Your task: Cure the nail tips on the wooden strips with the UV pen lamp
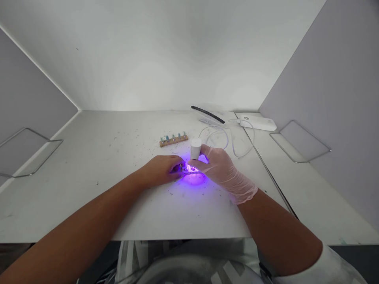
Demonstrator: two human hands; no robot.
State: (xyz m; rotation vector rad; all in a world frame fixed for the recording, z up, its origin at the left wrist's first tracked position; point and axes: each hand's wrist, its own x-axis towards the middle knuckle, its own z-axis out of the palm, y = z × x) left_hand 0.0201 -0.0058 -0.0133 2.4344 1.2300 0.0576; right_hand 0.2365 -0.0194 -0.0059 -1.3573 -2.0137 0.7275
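Observation:
My right hand [220, 167], in a thin see-through glove, is closed on a small white UV lamp [196, 149]. The lamp stands upright, and purple light falls from its lower end. Under the light is a narrow strip [194, 172] with small pieces on it, mostly hidden by glare and fingers. My bare left hand [161, 169] has its fingers curled at the strip's left end and seems to hold it. Just behind the hands, a wooden stand [174, 141] carries several greenish-blue false nail tips in a row.
At the back lies a black nail file [207, 114] by a clear plastic piece. A white power bank [257, 122] sits at back right, with a looping white cable [233, 148]. Wire frames [300, 142] stick out from both side walls. Dark specks dot the white table [74, 177].

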